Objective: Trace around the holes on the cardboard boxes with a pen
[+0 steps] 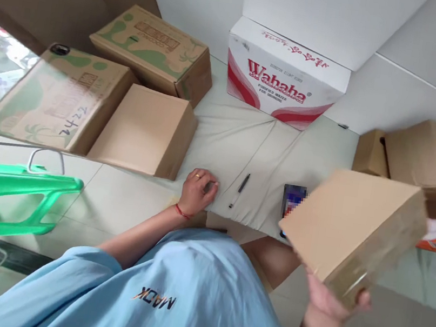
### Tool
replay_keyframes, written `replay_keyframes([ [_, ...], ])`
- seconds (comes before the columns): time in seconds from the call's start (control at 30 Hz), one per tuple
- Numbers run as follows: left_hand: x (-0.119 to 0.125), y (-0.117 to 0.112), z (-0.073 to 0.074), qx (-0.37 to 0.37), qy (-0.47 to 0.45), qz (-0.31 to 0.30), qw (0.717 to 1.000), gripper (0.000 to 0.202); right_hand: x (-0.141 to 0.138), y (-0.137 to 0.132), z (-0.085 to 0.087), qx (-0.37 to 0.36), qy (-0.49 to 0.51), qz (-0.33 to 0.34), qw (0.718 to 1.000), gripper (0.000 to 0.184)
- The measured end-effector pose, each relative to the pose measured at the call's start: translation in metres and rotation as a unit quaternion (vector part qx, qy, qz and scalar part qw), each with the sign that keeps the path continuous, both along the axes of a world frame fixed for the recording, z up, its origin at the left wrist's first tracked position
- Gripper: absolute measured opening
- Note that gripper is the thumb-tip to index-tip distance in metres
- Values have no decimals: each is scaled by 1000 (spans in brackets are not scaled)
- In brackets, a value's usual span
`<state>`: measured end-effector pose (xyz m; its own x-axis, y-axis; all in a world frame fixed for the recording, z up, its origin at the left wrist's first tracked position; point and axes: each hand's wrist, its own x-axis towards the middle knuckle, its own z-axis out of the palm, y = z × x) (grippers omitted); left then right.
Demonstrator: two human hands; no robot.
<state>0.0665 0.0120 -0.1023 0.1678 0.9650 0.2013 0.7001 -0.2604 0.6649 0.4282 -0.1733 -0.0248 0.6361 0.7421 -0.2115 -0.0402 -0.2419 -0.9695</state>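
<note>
My right hand (334,301) grips a plain brown cardboard box (350,227) from underneath, holding it tilted in the air at the right. My left hand (197,190) rests curled in a loose fist on the pale sheet (241,140) spread on the floor, with a ring on one finger and a red string at the wrist. A black pen (239,190) lies on the sheet just right of that hand. A small dark item (293,202) lies further right, partly hidden behind the held box.
A plain brown box (145,131) and two green-printed cartons (58,98) (156,50) sit at the left. A white and red Wahaha carton (284,75) stands against the wall. More brown boxes (428,151) lie right. A green plastic stool (3,197) is near left.
</note>
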Motion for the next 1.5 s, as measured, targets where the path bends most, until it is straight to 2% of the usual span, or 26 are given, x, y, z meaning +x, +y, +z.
replay_keyframes([
  [0.03,3,-3,3,-8,-23,-11,1000,19,-17,-18,-7,-22,71,-83,994,75],
  [0.07,7,-6,8,-18,-44,-28,998,19,-31,-32,-12,-51,126,-123,983,73],
  [0.13,21,-13,20,-45,-81,-81,992,26,-51,-46,-20,-89,210,-135,964,77],
  [0.2,38,-19,36,-122,-147,-154,969,48,-61,-44,-22,-99,247,-102,959,83],
  [0.23,47,-21,44,-187,-195,-192,944,66,-64,-38,-21,-93,258,-80,958,85],
  [0.3,62,-22,62,-325,-277,-253,868,102,-71,-20,-13,-60,271,-21,961,87],
  [0.33,67,-22,71,-373,-303,-271,834,116,-76,-9,-7,-36,275,17,961,87],
  [0.37,69,-21,78,-403,-318,-278,812,127,-82,2,-1,-11,275,54,960,86],
  [0.43,67,-19,90,-428,-346,-266,791,138,-95,20,12,26,269,107,957,86],
  [0.53,54,-20,101,-449,-400,-210,771,136,-112,36,22,45,258,166,951,95],
  [0.6,44,-23,104,-463,-446,-153,751,122,-117,39,20,44,248,212,944,106],
  [0.67,36,-26,105,-466,-504,-81,723,99,-119,38,14,37,237,240,941,113],
  [0.7,33,-27,104,-460,-533,-42,709,87,-118,37,11,34,229,239,943,112],
  [0.77,25,-27,102,-437,-576,26,691,67,-116,30,7,36,208,195,958,100],
  [0.9,0,-24,101,-389,-593,129,693,56,-106,-4,3,14,171,4,985,58],
  [1.0,-18,-30,104,-361,-609,179,683,61,-95,-45,1,-40,147,-125,980,38],
  [1.1,-28,-42,108,-343,-625,204,671,68,-85,-78,-2,-73,143,-182,970,37],
  [1.2,-32,-51,111,-339,-624,211,671,67,-79,-93,-5,-78,144,-198,966,37],
  [1.3,-34,-53,112,-346,-610,215,680,69,-78,-84,-6,-83,89,-180,976,34],
  [1.37,-36,-53,112,-350,-594,211,693,67,-77,-64,-5,-101,12,-117,988,33],
  [1.43,-38,-53,112,-353,-577,200,709,61,-78,-30,-4,-111,-79,0,991,32],
  [1.5,-39,-56,113,-358,-563,187,722,57,-82,14,-3,-94,-176,149,969,29],
])
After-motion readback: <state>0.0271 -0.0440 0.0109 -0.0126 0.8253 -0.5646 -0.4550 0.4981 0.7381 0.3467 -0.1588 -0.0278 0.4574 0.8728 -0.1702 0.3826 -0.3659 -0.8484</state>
